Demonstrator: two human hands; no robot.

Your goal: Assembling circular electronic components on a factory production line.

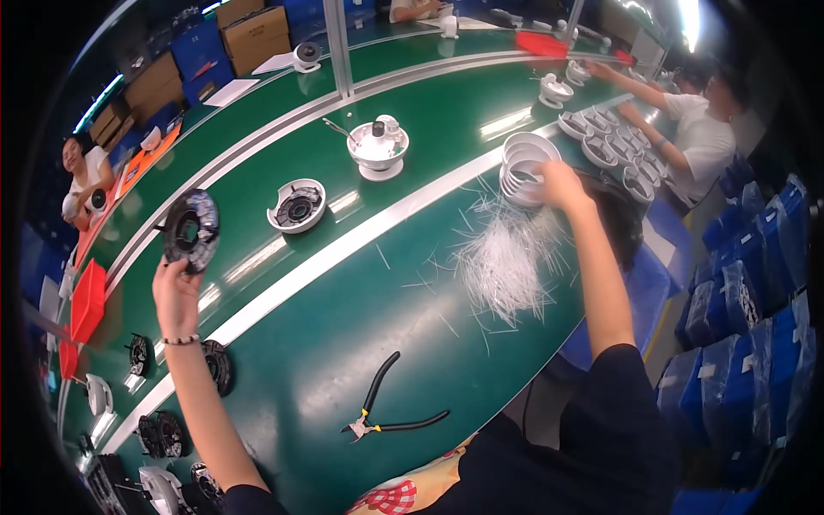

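Basically, a black disc-shaped assembly is held up over the green worktable, its lower edge clamped in the left hand. Some stacked white rings are being touched at the rim by the right hand, though whether they're gripped can't be told. Thin whitish strips are heaped just beside, and black-handled cutters can be seen lying spread.
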